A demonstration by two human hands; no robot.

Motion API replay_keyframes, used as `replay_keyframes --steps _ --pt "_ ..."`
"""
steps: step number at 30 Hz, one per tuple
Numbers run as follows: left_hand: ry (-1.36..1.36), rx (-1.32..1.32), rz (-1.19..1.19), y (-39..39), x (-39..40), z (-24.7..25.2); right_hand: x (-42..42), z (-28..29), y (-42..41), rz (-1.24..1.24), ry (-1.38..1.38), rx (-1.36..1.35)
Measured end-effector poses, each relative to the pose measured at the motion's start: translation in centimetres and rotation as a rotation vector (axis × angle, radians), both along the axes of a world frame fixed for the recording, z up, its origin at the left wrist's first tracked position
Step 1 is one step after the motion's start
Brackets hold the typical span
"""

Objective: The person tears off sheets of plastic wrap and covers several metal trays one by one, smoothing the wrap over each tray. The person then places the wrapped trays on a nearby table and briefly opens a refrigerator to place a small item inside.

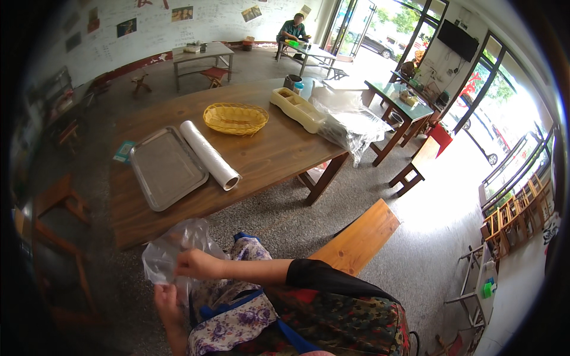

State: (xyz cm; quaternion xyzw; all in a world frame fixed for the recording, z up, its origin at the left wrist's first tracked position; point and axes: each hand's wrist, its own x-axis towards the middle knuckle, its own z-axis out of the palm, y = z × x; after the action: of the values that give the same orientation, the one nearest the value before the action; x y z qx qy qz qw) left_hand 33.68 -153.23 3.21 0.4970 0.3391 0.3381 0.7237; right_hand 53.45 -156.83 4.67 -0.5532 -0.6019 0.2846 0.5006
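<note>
My right hand (201,264) grips a clear plastic bag (192,232), its fingers curled into the film. Just below it, my left hand (165,297) pinches the lower part of the same bag, though some of its fingers are hidden. The crumpled bag hangs by the near edge of a brown wooden table (249,155), over my lap. On that table, a shallow metal tray (169,167) lies nearest to my hands. A roll of clear plastic bags (209,153) rests along its right side.
A yellow woven basket (236,119), a cream divided holder (297,109) and a plastic-covered stack (349,118) stand farther back. To the right is a wooden bench (360,238). A person (293,32) sits at a far table (307,49). Wooden stools (67,200) stand at left.
</note>
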Motion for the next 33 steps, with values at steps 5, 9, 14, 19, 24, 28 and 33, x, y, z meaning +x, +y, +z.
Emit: replay_keyframes --steps 5,9,14,19,24,28,33 --pt "0.030 0.005 -0.011 -0.3 1.2 1.0 -1.4 -0.3 -0.1 0.042 0.013 0.045" --pt "-0.055 -0.084 -0.024 0.4 -0.6 -1.6 -1.3 -0.5 -0.2 0.071 -0.079 0.013" --pt "-0.135 -0.076 -0.012 -0.5 -0.1 -0.3 -1.1 -0.1 -0.5 0.070 -0.074 -0.021" --pt "0.351 0.275 0.036 1.6 -1.1 -3.8 -0.8 -0.8 0.6 -0.088 0.276 -0.054" --pt "0.030 0.051 0.164 0.9 -0.7 -2.8 0.1 0.1 0.1 -0.015 0.105 -0.114" --pt "-0.053 -0.020 -0.009 0.8 -0.3 -0.9 -1.3 -0.1 -0.3 0.086 0.064 -0.058" --pt "0.115 0.076 -0.073 0.6 0.4 -0.5 -1.4 -0.8 -0.2 0.040 -0.186 -0.045"
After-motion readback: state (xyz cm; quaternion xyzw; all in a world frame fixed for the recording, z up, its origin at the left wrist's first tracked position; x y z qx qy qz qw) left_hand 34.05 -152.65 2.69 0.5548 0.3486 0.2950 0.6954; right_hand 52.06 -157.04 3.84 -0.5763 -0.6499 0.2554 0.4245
